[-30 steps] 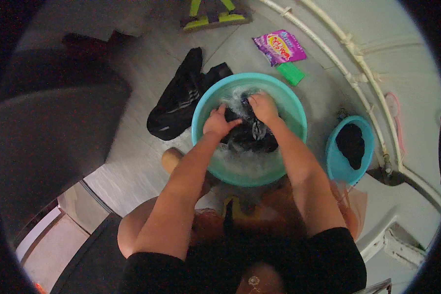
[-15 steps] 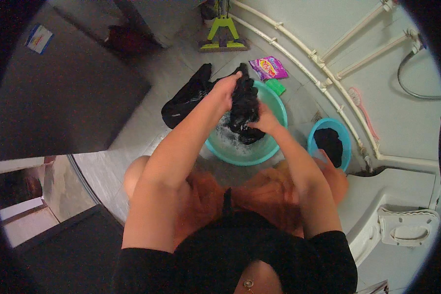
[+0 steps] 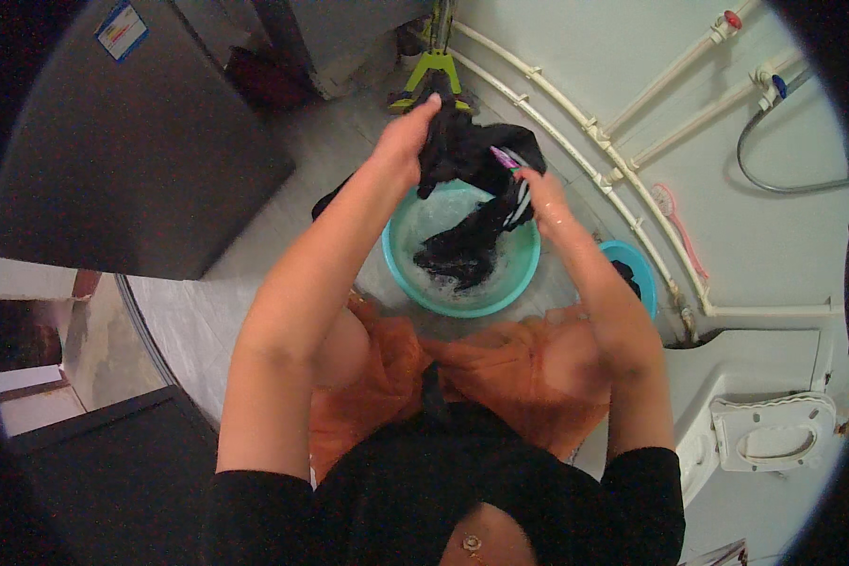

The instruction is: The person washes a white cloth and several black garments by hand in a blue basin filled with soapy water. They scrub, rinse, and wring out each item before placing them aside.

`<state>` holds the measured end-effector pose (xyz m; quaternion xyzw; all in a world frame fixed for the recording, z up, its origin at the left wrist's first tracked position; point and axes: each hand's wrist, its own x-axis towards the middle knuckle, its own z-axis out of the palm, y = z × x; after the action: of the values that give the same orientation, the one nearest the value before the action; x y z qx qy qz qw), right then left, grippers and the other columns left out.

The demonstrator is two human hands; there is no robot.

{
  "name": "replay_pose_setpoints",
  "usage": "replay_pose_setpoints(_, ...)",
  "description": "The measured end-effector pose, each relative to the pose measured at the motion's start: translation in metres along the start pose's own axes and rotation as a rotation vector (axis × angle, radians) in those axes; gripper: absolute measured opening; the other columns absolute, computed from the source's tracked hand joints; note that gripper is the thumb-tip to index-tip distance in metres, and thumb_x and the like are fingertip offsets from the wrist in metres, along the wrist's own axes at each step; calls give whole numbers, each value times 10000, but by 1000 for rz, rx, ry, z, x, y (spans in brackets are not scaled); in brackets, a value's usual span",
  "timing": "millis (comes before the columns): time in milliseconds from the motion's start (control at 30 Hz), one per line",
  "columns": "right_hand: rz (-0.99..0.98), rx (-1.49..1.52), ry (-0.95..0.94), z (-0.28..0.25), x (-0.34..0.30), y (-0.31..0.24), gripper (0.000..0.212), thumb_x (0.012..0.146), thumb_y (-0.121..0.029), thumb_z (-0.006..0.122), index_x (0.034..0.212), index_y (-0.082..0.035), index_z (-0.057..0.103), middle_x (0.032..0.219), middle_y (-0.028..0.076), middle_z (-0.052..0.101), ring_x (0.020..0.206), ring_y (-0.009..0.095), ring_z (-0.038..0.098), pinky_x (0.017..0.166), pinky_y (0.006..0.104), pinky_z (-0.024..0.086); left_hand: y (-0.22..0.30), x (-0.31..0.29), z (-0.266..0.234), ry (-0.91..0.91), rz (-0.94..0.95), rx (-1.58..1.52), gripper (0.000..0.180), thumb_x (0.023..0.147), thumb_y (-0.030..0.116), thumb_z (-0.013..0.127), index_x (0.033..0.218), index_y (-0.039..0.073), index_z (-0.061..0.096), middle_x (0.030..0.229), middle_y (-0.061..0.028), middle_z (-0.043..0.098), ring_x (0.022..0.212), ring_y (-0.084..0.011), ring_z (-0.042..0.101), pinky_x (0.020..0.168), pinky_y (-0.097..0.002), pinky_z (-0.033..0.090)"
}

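1. Right hand [image 3: 545, 200] clenched on black garment [image 3: 472, 156], beside its striped edge.
2. Left hand [image 3: 407, 137] gripping garment's upper end, raised.
3. Garment tail trailing into teal basin [image 3: 401, 269] of soapy water below.
4. Small blue tub [image 3: 640, 269] just right.

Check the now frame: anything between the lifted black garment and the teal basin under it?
Nothing visible. The left hand and right hand hold the black garment up, and its lower end hangs straight into the teal basin with the soapy water. The small blue basin sits off to the right.
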<state>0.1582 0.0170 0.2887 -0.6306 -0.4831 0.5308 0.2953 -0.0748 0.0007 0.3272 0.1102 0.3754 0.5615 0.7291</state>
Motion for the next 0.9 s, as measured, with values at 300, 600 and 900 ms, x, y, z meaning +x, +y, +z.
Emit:
replay_pose_setpoints(300, 125, 435, -208, -26, 3, -31, 223, 873, -143, 515, 996, 26, 594, 817, 134, 657, 670, 235, 635, 607, 359, 536, -112, 56, -86, 302, -28, 926, 565, 756, 182, 671, 1249, -3, 467, 1101, -149, 612, 981, -262, 605, 849, -365, 489)
replay_pose_setpoints(600, 397, 797, -232, -15, -9, -52, 328, 921, -104, 406, 1173, 94, 475, 1034, 204, 655, 960, 333, 650, 870, 476, 532, -132, 27, -28, -237, -359, 1834, 930, 639, 366, 760, 1362, -59, 359, 1275, -271, 512, 1173, -364, 529, 945, -423, 467)
replay_pose_setpoints(900, 301, 932, -496, -11, -6, -61, 378, 959, -205, 411, 1143, 95, 550, 1083, 209, 647, 993, 294, 636, 930, 389, 488, -149, -9, -3, 159, 468, 1101, 355, 794, 262, 708, 1004, -17, 646, 903, -187, 686, 900, -366, 651, 801, -415, 506)
